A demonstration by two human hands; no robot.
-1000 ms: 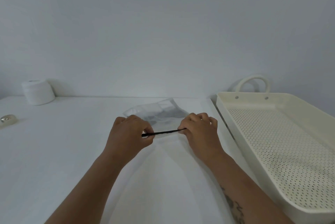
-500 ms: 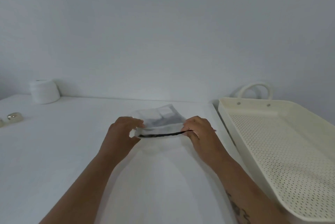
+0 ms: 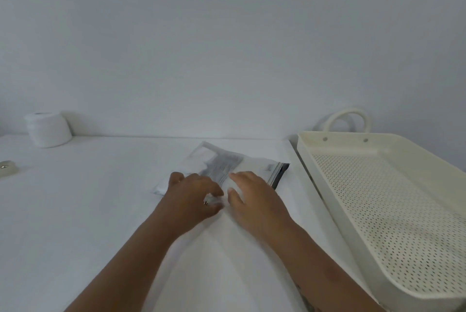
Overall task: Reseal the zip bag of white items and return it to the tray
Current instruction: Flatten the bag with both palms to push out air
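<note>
The clear zip bag (image 3: 222, 162) of white items lies flat on the white table, turned so that its dark zip strip (image 3: 281, 173) points right, toward the tray. My left hand (image 3: 189, 198) is curled at the bag's near edge and pinches a bit of the plastic between thumb and fingers. Beside it, my right hand (image 3: 257, 198) rests flat on the bag with its fingers stretched out. The hands hide the bag's near edge. The cream perforated tray (image 3: 348, 144) stands at the right with nothing in it.
A white roll (image 3: 48, 128) stands at the back left by the wall. A small round tape-like object (image 3: 7, 168) lies at the left edge. The tray has a loop handle (image 3: 348, 115) at its far end. The wall runs close behind the table.
The bag has swung round: its dark zip strip, held stretched between both hands before, now points right. Both hands have come together at the bag's near edge.
</note>
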